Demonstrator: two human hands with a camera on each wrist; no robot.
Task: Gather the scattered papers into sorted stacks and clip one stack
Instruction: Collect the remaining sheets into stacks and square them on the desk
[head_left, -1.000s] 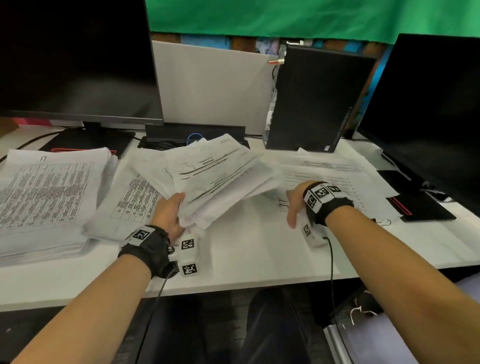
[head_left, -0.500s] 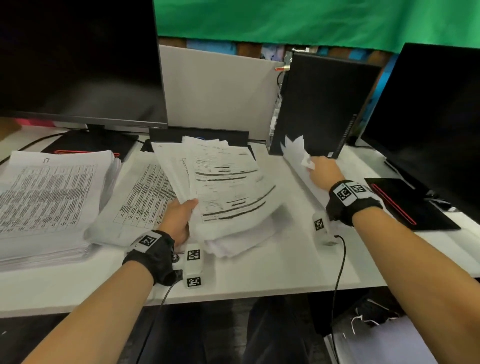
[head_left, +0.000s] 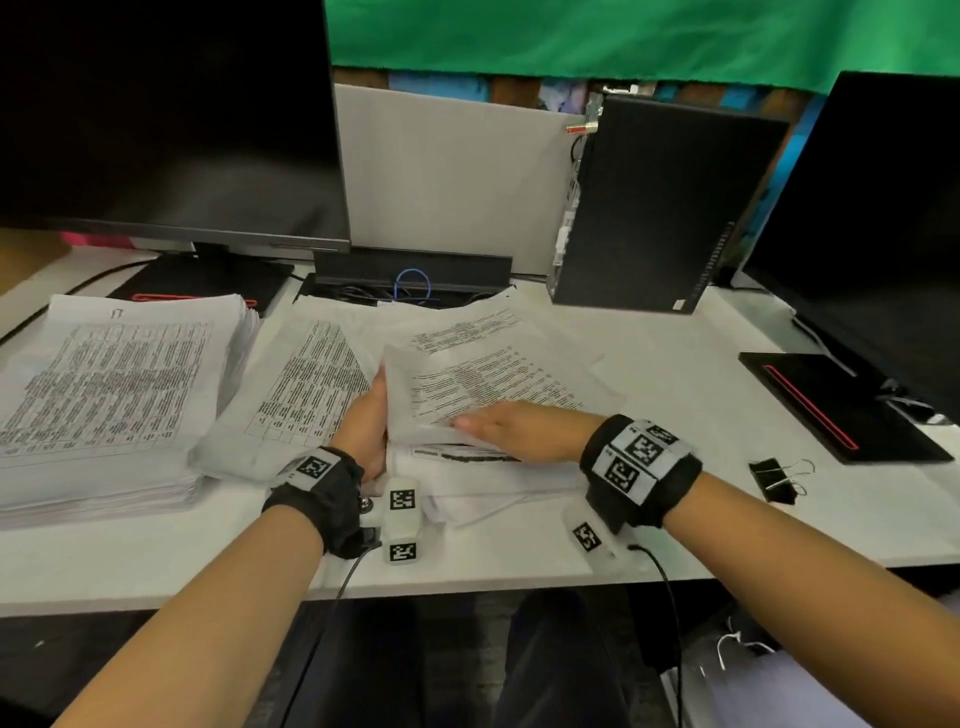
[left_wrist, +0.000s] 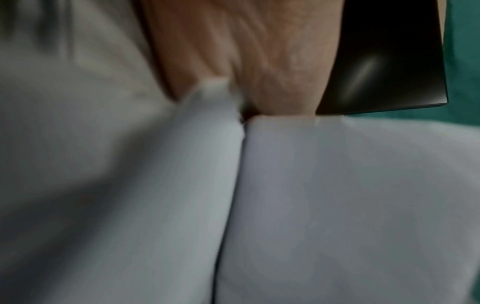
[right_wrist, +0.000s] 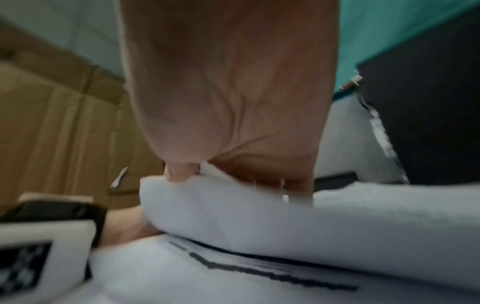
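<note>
Head view: left hand (head_left: 366, 428) grips the loose pile (head_left: 488, 395) at its edge; right hand (head_left: 511, 431) lies flat on top. Squaring edges before lifting keeps sheets aligned.

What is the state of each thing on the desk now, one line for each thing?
Loose papers: uneven pile, under both hands.
Left hand: grips the pile's left edge.
Right hand: flat on top, pressing.
Tall stack: squared, untouched.
Middle stack: lying flat.
Binder clip: unused, lying on the desk.
Monitors: dark.
</note>
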